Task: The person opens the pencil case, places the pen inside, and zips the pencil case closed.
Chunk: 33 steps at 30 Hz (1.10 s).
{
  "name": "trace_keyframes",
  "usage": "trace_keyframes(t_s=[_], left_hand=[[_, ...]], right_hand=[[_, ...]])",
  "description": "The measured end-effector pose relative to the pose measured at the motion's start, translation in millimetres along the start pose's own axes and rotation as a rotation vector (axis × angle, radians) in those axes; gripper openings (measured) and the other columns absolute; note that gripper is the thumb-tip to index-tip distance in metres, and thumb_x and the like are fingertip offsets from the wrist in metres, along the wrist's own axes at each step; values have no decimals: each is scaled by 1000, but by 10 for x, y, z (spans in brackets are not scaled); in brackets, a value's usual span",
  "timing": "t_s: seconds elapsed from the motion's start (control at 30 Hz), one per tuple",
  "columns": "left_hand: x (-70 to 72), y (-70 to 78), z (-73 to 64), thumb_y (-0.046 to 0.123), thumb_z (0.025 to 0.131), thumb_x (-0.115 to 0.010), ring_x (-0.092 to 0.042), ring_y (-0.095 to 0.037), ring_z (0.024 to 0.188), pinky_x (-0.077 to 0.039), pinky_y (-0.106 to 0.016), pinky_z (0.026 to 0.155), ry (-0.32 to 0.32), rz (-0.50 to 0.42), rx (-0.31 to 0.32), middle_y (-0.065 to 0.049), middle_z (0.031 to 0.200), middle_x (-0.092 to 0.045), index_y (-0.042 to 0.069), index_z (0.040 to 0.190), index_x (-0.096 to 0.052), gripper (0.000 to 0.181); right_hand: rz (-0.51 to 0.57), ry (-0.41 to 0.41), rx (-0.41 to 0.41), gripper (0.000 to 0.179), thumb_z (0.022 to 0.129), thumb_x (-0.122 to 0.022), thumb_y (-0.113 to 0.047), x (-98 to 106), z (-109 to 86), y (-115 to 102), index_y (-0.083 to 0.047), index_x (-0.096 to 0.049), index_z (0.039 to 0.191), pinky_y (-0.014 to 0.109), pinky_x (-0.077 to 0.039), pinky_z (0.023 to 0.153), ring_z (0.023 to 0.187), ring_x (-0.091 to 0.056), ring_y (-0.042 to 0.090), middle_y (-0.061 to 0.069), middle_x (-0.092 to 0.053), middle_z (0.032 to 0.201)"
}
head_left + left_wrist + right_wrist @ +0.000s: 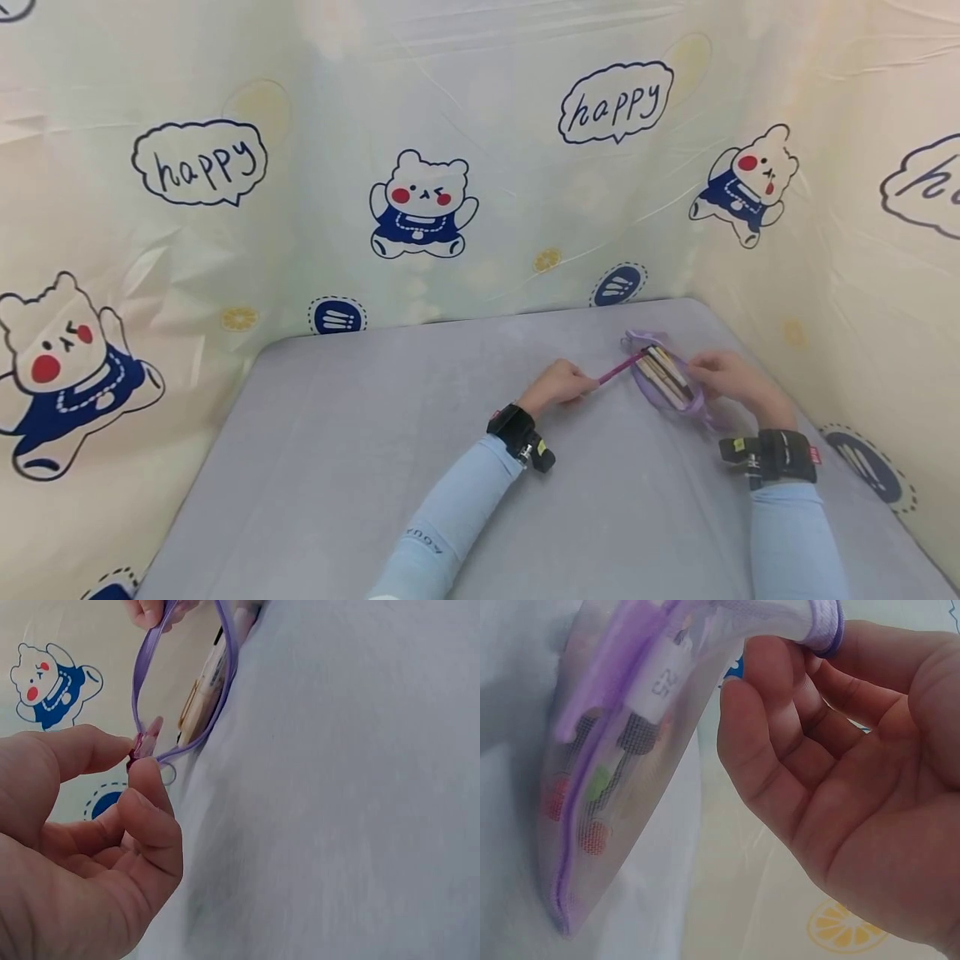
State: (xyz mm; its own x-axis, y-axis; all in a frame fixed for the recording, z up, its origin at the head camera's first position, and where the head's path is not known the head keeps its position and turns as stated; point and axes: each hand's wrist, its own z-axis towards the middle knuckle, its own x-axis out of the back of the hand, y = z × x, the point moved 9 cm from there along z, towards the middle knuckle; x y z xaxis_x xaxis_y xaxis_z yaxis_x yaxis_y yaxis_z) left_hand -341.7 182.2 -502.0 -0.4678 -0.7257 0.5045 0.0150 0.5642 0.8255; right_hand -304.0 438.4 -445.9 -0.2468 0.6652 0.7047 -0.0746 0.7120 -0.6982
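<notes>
In the head view, my left hand [558,386] pinches one end of a slim magenta pen [621,367]. The pen's other end reaches into the mouth of a purple mesh pencil pouch [699,408]. Several pens [663,375] lie side by side inside the unzipped pouch. My right hand [726,377] holds the pouch's right edge; in the right wrist view its thumb and index finger pinch the purple zipper rim [825,626]. The left wrist view shows the pen [148,741] nearly end-on between thumb and fingertips, at the rim's near end.
The pouch rests on a grey cloth-covered table [360,467], near its far right corner. Behind and beside the table hangs a pale curtain [510,125] printed with bears and "happy" bubbles. Both forearms wear light blue sleeves and black wrist cameras.
</notes>
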Motion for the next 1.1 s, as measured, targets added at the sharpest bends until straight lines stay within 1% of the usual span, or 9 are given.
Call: trace_keyframes(t_s=[0.2, 0.37, 0.57, 0.63, 0.67, 0.73, 0.87, 0.97, 1.1], left_hand=[[-173, 31, 96, 28, 89, -69, -48, -14, 52, -38, -25, 52, -16, -146, 10, -3, 60, -60, 1, 81, -75, 29], [-275, 84, 148, 24, 89, -69, -50, -13, 52, -39, -24, 51, -2, -193, 12, -5, 62, -63, -1, 83, -74, 27], [-364, 110, 214, 25, 91, -68, -48, -14, 51, -37, -25, 49, 18, -238, 73, -5, 61, -59, -2, 86, -73, 29], [-392, 163, 236, 28, 91, -67, -46, -13, 49, -35, -25, 48, 39, -230, 81, -3, 58, -56, -2, 86, -72, 31], [-409, 214, 246, 29, 92, -67, -44, -13, 48, -33, -25, 47, 44, -220, 62, -2, 57, -54, -3, 86, -71, 33], [-478, 359, 268, 33, 94, -64, -44, -12, 48, -33, -25, 47, 26, -188, 3, -2, 58, -55, -3, 87, -70, 37], [-645, 694, 259, 36, 98, -57, -48, -12, 52, -37, -23, 50, -49, -90, -138, -2, 63, -60, 0, 88, -68, 39], [-701, 794, 234, 33, 100, -54, -49, -12, 55, -37, -23, 52, -61, -26, -144, 0, 63, -58, 7, 82, -66, 34], [-708, 774, 220, 23, 97, -55, -45, -11, 52, -35, -23, 50, -56, -6, -117, 2, 58, -54, 12, 72, -62, 29]], right_hand=[[-3, 26, 6, 32, 100, -54, -20, 26, -4, -1, 9, -63, 112, 30, -54, 67, 74, -61, 11, 14, -68, 91], [-12, 32, 4, 31, 100, -55, -20, 32, -8, -6, 8, -64, 111, 29, -53, 67, 75, -61, 11, 14, -68, 91], [4, 29, -4, 32, 100, -55, -20, 33, -12, -16, 9, -63, 113, 29, -53, 67, 74, -60, 11, 14, -68, 91], [9, 25, 3, 31, 100, -55, -18, 25, -8, -21, 9, -63, 113, 29, -53, 67, 73, -60, 10, 14, -68, 91], [12, 21, 10, 31, 100, -55, -18, 14, -3, -29, 9, -63, 113, 29, -53, 66, 73, -59, 10, 14, -68, 90], [22, 19, 17, 30, 100, -54, -16, -1, 10, -31, 10, -63, 112, 29, -54, 66, 71, -59, 9, 14, -68, 89], [19, 24, 25, 29, 100, -53, -15, 5, 20, -18, 10, -63, 110, 30, -54, 66, 71, -60, 8, 13, -67, 88], [8, 26, 29, 30, 101, -53, -16, 17, 23, -2, 10, -62, 111, 30, -55, 67, 72, -61, 8, 13, -68, 90], [14, 22, 22, 32, 101, -52, -17, 28, 35, 33, 12, -61, 112, 34, -57, 69, 74, -63, 8, 19, -70, 95]])
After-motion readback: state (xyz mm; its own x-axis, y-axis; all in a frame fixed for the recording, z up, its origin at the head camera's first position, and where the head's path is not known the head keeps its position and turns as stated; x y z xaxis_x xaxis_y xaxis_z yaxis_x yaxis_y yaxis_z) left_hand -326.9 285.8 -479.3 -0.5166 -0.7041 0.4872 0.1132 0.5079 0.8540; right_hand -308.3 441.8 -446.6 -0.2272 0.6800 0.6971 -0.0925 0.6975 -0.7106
